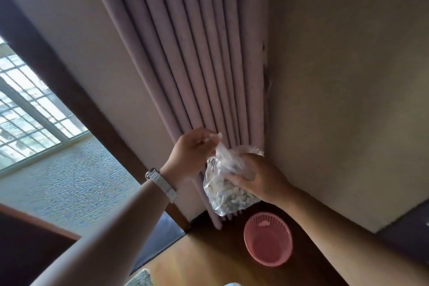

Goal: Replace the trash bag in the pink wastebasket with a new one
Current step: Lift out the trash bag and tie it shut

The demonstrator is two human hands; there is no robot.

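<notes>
Left hand (190,154) fingers (202,144) pinching one trash bag (228,195), right hand (262,177) fingers gripping it, one pink wastebasket (276,225)

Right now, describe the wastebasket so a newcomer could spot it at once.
Follow the mauve curtain down to the wooden floor in the room's corner. Just before its hem, below the clear bag, stands the pink wastebasket. It is the only round, lattice-walled pink tub there.

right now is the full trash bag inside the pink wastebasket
No, the left hand and right hand hold the trash bag up in the air, clear of the pink wastebasket on the floor.
</notes>
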